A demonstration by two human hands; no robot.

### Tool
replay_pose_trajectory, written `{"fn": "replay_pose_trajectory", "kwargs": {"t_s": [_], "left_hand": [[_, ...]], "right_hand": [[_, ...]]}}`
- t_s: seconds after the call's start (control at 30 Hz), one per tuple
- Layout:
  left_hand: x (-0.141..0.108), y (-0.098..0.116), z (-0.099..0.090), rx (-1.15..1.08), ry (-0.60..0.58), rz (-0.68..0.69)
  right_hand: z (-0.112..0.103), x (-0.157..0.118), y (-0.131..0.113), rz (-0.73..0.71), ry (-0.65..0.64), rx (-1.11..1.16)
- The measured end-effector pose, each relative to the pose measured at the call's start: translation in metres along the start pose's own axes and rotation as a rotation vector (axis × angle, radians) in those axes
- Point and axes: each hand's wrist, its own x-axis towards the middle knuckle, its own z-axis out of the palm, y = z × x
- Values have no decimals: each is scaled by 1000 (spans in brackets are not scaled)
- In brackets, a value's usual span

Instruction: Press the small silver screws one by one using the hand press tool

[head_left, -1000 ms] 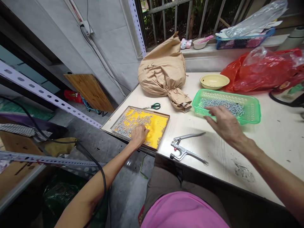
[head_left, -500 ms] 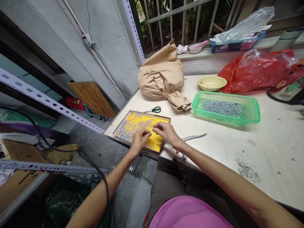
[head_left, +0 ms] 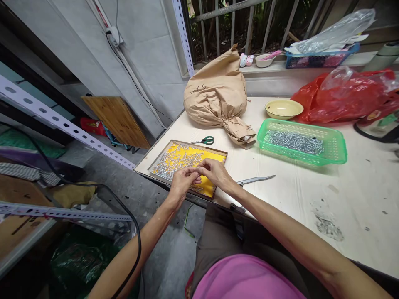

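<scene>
A shallow tray (head_left: 226,158) with a yellow lining sits at the table's left corner, with many small silvery metal pieces (head_left: 174,160) spread mostly over its left part. Above its front edge, my left hand (head_left: 183,181) is closed, thumb against fingers. My right hand (head_left: 214,171) meets it from the right, its fingertips pinched and touching the left ones. Whatever lies between the fingertips is too small to make out. Dark-handled scissors (head_left: 207,140) lie just behind the tray, and a grey curved blade (head_left: 258,179) lies to its right.
A green basket (head_left: 341,145) of metal pieces stands to the right, with a yellow bowl (head_left: 284,109) behind it. A brown paper bag (head_left: 215,97) and red plastic bags (head_left: 346,97) stand towards the window. A black cable (head_left: 137,224) crosses near my left forearm.
My two hands have come together, so the fingertips that were apart now touch. The whole view has shifted slightly.
</scene>
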Motion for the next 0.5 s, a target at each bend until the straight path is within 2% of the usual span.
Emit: {"fn": "replay_pose_trajectory", "kwargs": {"t_s": [0.1, 0.2, 0.3, 0.4, 0.5], "left_hand": [[2, 0, -1, -42, 0, -24], [5, 0, -1, -93, 7, -75], [6, 0, -2, -100, 51, -53], [-2, 1, 0, -19, 63, 45], [-18, 0, 12, 90, 5, 84]], "right_hand": [[3, -1, -1, -4, 5, 49], [5, 0, 2, 12, 64, 82], [4, 2, 8, 25, 97, 0], [-11, -4, 11, -54, 22, -216], [-44, -27, 7, -193, 22, -363]]}}
